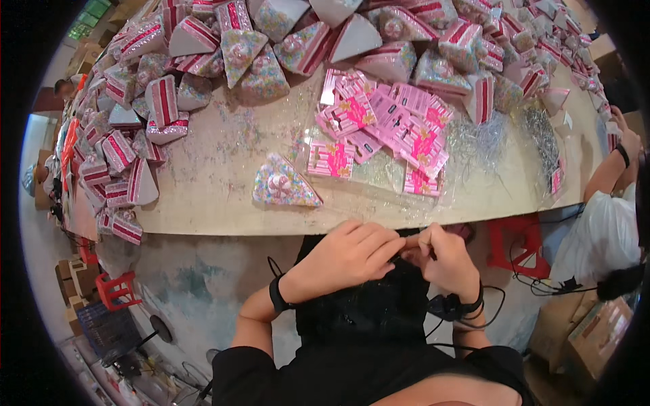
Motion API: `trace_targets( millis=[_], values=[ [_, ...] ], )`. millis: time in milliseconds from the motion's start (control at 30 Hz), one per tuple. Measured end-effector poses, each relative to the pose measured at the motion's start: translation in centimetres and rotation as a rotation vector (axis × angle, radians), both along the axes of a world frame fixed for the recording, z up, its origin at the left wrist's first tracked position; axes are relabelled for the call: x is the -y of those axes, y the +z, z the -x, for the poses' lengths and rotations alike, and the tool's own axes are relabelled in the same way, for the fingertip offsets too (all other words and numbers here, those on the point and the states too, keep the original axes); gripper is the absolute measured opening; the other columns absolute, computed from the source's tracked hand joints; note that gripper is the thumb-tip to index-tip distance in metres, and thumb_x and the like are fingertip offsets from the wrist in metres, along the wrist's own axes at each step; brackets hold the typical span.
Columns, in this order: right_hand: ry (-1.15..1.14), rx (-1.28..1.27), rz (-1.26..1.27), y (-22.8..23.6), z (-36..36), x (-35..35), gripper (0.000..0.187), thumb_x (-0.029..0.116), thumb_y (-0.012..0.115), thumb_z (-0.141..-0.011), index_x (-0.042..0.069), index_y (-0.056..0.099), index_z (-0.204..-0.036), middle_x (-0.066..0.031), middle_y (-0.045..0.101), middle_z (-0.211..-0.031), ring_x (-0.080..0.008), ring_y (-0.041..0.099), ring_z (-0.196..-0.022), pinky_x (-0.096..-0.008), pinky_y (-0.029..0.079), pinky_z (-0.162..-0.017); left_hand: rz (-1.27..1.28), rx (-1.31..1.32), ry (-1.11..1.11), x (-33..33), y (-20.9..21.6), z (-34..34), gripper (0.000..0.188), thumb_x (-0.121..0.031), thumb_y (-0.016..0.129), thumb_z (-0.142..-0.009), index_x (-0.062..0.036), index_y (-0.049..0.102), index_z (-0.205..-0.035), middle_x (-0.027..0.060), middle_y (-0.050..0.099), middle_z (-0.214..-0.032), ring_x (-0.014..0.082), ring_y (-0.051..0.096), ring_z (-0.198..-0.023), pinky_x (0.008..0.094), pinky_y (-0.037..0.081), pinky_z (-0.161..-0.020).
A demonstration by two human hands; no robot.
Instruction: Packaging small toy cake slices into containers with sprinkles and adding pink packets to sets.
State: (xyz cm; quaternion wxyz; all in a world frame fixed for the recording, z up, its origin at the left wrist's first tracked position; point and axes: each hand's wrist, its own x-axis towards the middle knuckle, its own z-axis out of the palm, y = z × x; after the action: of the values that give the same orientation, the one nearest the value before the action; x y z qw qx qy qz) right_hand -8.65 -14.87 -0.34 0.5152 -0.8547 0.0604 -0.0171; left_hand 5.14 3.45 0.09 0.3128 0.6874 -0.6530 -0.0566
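Observation:
Just in front of the table's near edge, my left hand (353,252) and my right hand (447,260) meet over my lap. Their fingertips are pinched close together. Whatever lies between them is too small or hidden to make out. Beyond my left hand, a toy cake slice (288,184) with pastel sprinkles and a pink swirl lies alone on the table (217,196). Pink printed cards (386,125) lie in a loose pile on clear plastic, farther off and slightly right. Beside them is a tangle of fine silvery threads (477,142).
Many more cake slices (162,101) are heaped along the table's far and left sides. A darker bundle of strands (542,145) lies at the right. Another person's arm (613,162) reaches in at the right edge. Red stools (518,247) and cardboard boxes (582,335) stand on the floor.

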Motion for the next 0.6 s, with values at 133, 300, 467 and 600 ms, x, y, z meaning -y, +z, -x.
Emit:
trace_targets(
  millis=[133,300,467,600],
  values=[
    [0.040,0.117,0.022,0.4,-0.6,0.6,0.029,-0.015,0.061,-0.071,0.003,0.040,-0.081,-0.0152,0.060,-0.073,-0.0372,0.062,-0.070,-0.0418,0.049,-0.060,-0.036,0.036,0.052,0.6,0.4,0.2,0.036,-0.019,0.077,-0.073,-0.0066,0.063,-0.103,0.0049,0.063,-0.100,0.0230,0.061,-0.092,0.0352,0.048,-0.078],
    [0.278,0.226,0.300,2.2,-1.9,1.3,0.019,0.000,0.062,-0.071,0.003,0.046,-0.081,-0.0104,0.060,-0.073,-0.0304,0.059,-0.067,-0.0375,0.046,-0.062,0.114,0.094,0.165,0.6,-1.2,1.0,0.020,-0.015,0.074,-0.069,-0.0089,0.062,-0.084,0.0006,0.059,-0.083,0.0186,0.059,-0.082,0.0300,0.046,-0.066],
    [0.412,0.293,0.579,4.2,-2.7,0.8,0.018,0.009,0.063,-0.075,0.004,0.053,-0.089,-0.0073,0.057,-0.077,-0.0238,0.059,-0.072,-0.0331,0.047,-0.066,0.170,-0.046,0.245,0.4,-1.4,1.6,0.024,-0.005,0.076,-0.064,-0.0085,0.061,-0.083,0.0009,0.060,-0.078,0.0171,0.059,-0.070,0.0291,0.047,-0.060],
    [0.340,0.572,0.682,3.5,-3.1,0.5,0.023,0.013,0.063,-0.071,0.002,0.060,-0.091,-0.0029,0.053,-0.074,-0.0176,0.056,-0.069,-0.0291,0.046,-0.066,0.216,-0.398,0.355,-0.1,-1.7,2.1,0.027,0.001,0.077,-0.063,-0.0067,0.059,-0.082,0.0023,0.059,-0.074,0.0190,0.058,-0.065,0.0285,0.047,-0.057]
  ],
)
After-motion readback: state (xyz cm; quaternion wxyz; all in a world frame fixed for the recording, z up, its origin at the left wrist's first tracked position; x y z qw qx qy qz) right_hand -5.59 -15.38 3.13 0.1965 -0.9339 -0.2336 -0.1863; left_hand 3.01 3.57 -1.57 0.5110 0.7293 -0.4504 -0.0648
